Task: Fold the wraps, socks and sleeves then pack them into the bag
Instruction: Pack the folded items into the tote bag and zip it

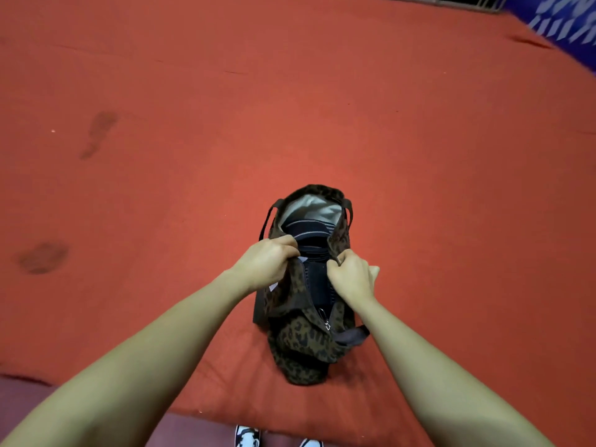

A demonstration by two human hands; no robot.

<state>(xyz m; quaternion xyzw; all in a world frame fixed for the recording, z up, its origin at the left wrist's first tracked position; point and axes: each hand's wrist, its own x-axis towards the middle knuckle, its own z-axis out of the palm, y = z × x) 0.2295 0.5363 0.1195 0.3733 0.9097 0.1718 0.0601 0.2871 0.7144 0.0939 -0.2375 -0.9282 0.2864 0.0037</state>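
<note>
1. Head view, looking down: one bag (303,343) with a dark leopard-print pattern stands on a bed covered by one red sheet (419,188), near the sheet's closer edge.
2. Two hands work at the bag's mouth. The left hand (266,261) has its fingers curled round the left edge of the opening; its grip holds the bag fabric.
3. The right hand (350,275) pinches the right edge of the opening, fingers curled tight on the fabric, thumb sticking out to the right.
4. Between the two hands the mouth is pulled narrow; farther from the person it gapes wider, showing a pale grey lining (311,208).
5. Inside the bag lies dark, folded cloth (309,233) with thin light stripes; how many pieces make up the stack cannot be told.
6. One zip pull (327,325) hangs at the near end of the opening, where the zip is closed.
7. Two dark straps show: one handle (267,221) looping at the bag's left side, and one strap (353,335) lying across the near right side.
8. Two darker stains (100,130) mark the sheet at the left, well apart from the bag.
9. Two black-and-white shoes (247,435) show at the bottom edge, on the floor just beyond the bed.
10. One blue patterned cloth (561,24) shows in the far right corner.
</note>
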